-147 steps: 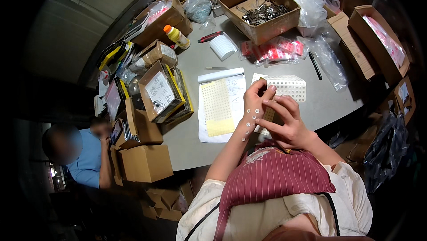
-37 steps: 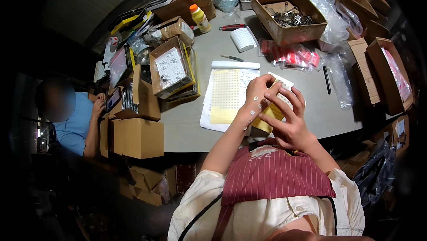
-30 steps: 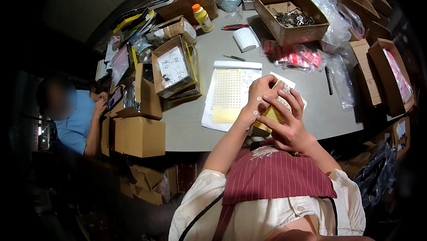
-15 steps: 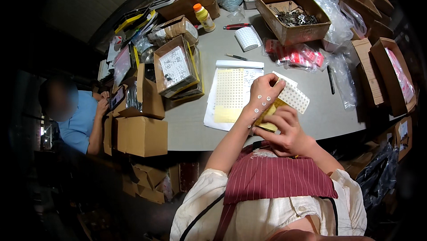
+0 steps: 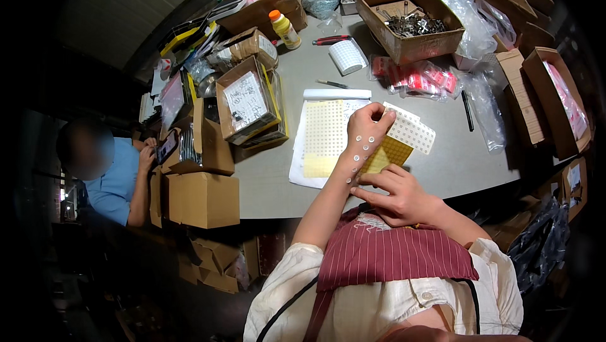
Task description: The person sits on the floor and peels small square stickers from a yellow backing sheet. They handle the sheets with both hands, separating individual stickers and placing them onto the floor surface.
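My left hand is closed, thumb and fingers pinching the corner of a white sheet printed with rows of small marks. A yellow gridded sheet shows just below it, beside my left wrist. Several small round white stickers run along the wrist and forearm. My right hand reaches across with fingers stretched out, thumb and forefinger tips apart at the forearm by the lowest sticker; nothing shows between them. Left of my hands, a yellow dotted sheet lies on white paper.
A box of small dark metal parts stands at the back, with red-and-white plastic packets before it. A black pen lies on the right. Boxes crowd the left side, near a capped yellow bottle. A person in blue sits at far left.
My right hand has moved down off the yellow sheet, uncovering its grid, toward my left forearm. My left hand keeps its pinch on the white sheet. The whole view has shifted slightly.
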Motion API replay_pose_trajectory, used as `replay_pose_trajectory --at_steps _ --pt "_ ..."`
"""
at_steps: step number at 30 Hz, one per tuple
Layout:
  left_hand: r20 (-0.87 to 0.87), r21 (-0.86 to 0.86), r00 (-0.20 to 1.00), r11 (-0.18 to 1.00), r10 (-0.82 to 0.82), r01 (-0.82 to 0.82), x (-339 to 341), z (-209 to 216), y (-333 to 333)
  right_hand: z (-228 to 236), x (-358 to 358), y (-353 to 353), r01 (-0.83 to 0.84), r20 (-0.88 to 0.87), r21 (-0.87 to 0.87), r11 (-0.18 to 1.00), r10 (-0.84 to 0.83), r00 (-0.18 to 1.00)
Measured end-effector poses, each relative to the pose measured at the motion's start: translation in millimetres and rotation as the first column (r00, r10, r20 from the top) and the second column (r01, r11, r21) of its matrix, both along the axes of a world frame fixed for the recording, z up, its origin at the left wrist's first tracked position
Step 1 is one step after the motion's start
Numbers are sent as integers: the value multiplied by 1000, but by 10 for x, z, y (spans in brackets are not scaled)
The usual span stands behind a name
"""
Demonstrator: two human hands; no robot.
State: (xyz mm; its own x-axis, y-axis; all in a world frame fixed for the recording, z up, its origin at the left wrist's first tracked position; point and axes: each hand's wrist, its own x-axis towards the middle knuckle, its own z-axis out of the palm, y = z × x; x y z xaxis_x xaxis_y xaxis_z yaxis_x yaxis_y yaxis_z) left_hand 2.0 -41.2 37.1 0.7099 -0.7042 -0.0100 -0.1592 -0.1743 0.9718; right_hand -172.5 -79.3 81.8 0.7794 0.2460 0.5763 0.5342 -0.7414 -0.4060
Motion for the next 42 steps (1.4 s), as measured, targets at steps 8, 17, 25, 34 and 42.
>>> replay_pose_trajectory --at_steps 8,17,25,34,42 --pt "-10 -8 1000 1000 -3 3 -8 3 -10 -3 2 -14 13 10 28 1000 -13 1000" --pt "-19 -31 999 999 37 -38 -70 -32 -4 8 22 -12 196 37 119 973 -202 979" --pt "-10 -10 1000 1000 27 -27 -108 21 1 17 17 -19 180 30 139 974 -186 982" --pt "-31 -20 999 1000 21 -21 -95 -55 -7 -2 20 -35 169 25 149 974 -175 984" --pt "-33 -27 999 999 25 -26 -94 -52 -5 -7 26 -59 186 48 155 970 -196 979"
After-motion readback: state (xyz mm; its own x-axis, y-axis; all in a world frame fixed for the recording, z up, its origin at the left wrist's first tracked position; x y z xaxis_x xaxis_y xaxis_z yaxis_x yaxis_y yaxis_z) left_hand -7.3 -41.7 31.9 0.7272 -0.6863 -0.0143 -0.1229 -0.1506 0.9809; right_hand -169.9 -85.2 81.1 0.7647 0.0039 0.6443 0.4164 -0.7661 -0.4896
